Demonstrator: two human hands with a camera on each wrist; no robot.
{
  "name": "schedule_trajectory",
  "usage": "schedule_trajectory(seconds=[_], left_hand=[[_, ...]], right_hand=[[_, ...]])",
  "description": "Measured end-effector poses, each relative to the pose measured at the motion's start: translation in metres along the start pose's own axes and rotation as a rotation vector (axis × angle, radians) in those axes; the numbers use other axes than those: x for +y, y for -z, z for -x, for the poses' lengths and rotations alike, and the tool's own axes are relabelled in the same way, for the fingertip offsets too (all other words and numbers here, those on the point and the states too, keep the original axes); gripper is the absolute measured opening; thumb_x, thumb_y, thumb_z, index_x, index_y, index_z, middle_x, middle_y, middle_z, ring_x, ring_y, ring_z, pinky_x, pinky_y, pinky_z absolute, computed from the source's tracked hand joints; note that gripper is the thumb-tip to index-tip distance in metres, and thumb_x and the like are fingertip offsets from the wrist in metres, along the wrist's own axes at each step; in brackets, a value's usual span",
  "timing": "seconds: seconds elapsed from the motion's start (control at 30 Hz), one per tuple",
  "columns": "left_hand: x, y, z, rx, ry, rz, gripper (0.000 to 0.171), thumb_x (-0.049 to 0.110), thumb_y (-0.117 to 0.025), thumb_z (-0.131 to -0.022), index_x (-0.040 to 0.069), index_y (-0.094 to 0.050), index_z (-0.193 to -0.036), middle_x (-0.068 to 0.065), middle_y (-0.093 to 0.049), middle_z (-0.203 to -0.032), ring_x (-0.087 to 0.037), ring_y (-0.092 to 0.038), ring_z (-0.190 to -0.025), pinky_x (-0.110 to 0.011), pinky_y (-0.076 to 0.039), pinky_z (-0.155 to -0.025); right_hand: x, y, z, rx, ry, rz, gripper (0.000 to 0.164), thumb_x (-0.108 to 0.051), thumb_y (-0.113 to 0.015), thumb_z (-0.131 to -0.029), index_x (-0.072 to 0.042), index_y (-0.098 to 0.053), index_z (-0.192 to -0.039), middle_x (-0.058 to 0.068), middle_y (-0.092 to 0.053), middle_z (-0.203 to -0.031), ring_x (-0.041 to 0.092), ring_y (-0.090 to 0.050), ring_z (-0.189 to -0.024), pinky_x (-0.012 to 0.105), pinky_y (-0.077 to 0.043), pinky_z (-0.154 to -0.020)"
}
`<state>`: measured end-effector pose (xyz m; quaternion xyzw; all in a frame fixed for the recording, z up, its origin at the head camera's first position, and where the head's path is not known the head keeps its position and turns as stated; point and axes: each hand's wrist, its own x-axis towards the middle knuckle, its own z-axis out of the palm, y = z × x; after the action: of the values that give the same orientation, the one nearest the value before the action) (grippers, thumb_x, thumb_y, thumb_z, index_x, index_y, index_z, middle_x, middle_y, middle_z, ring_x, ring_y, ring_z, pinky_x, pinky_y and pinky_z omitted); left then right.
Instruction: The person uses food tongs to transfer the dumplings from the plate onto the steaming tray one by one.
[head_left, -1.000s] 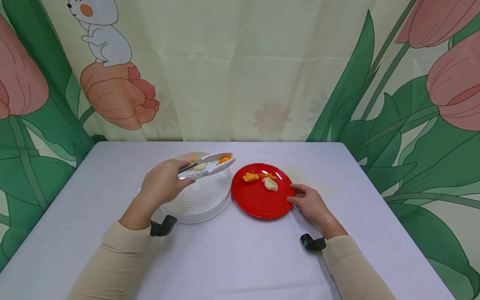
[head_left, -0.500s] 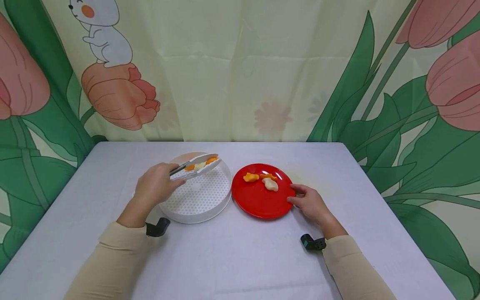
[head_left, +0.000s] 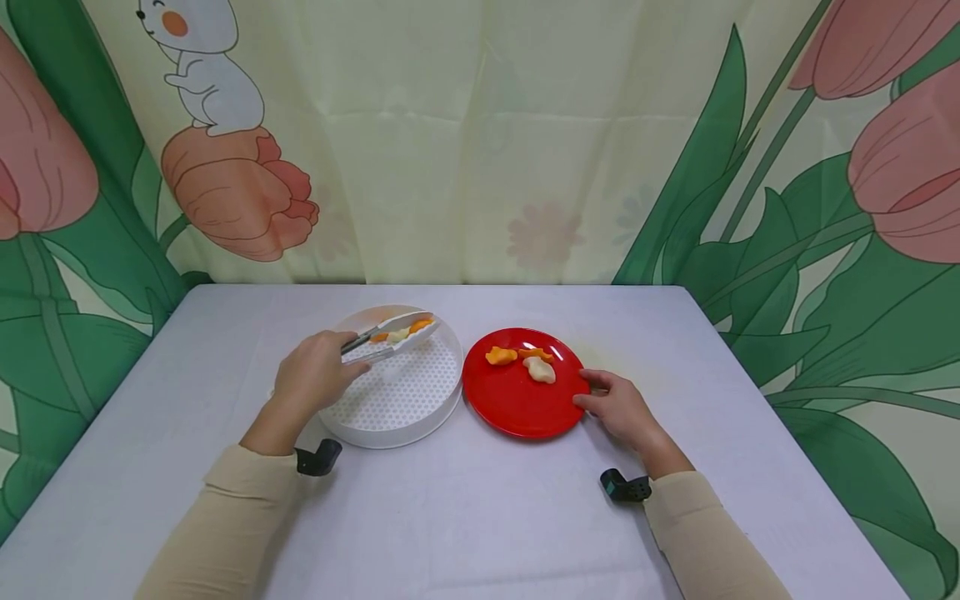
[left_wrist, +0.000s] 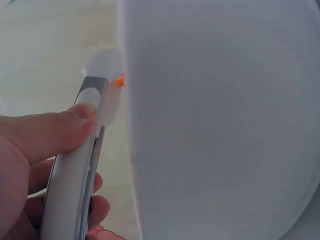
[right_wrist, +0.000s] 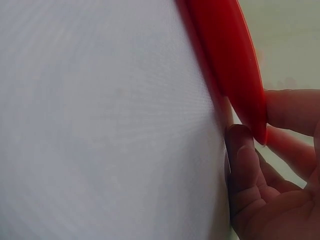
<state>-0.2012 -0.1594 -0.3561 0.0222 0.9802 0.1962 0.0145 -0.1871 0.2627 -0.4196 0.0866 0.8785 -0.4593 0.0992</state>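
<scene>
My left hand (head_left: 311,373) grips tongs (head_left: 402,320) with metal handles and pale tips, held over a round white steamer tray (head_left: 393,387) with a perforated floor. Between the tong tips is an orange dumpling-shaped piece (head_left: 421,325). Behind the tongs, a cream piece (head_left: 398,335) and another orange piece (head_left: 379,337) lie in the tray, partly covered. In the left wrist view, the thumb presses the handle of the tongs (left_wrist: 72,175). My right hand (head_left: 622,408) holds the right rim of a red plate (head_left: 517,408), thumb low at its edge in the right wrist view.
On the plate sit two orange pieces (head_left: 501,356) and a cream one (head_left: 540,369), near its far side. Plate and tray stand side by side on a white-covered table (head_left: 480,517). A printed curtain (head_left: 420,167) hangs behind the table's far edge.
The tongs with the orange piece have moved left, from the gap beside the plate to over the tray, then lowered slightly. My right hand and the plate have stayed put.
</scene>
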Motion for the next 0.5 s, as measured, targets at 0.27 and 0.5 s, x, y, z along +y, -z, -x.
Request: schedule_trajectory(seconds=[0.27, 0.5], left_hand=[[-0.0036, -0.0043, -0.0027, 0.013, -0.009, 0.009, 0.058, 0.028, -0.075, -0.09, 0.0, -0.057, -0.138, -0.026, -0.06, -0.129, -0.041, -0.058, -0.112, -0.054, -0.05, -0.082], [-0.0081, -0.0081, -0.0062, 0.02, -0.031, 0.021, 0.057, 0.029, -0.074, -0.09, 0.001, -0.058, -0.137, -0.026, -0.061, -0.128, -0.041, -0.059, -0.111, -0.054, -0.05, -0.08]], right_hand=[[0.0012, -0.0004, 0.0004, 0.0, 0.0, -0.005, 0.063, -0.018, -0.07, -0.094, -0.006, -0.043, -0.15, 0.021, -0.045, -0.147, 0.037, -0.049, -0.126, 0.038, -0.053, -0.091], [0.0, -0.0001, 0.001, 0.0, -0.001, -0.005, 0.064, -0.018, -0.071, -0.094, -0.006, -0.043, -0.15, 0.021, -0.044, -0.147, 0.037, -0.049, -0.126, 0.038, -0.054, -0.091]])
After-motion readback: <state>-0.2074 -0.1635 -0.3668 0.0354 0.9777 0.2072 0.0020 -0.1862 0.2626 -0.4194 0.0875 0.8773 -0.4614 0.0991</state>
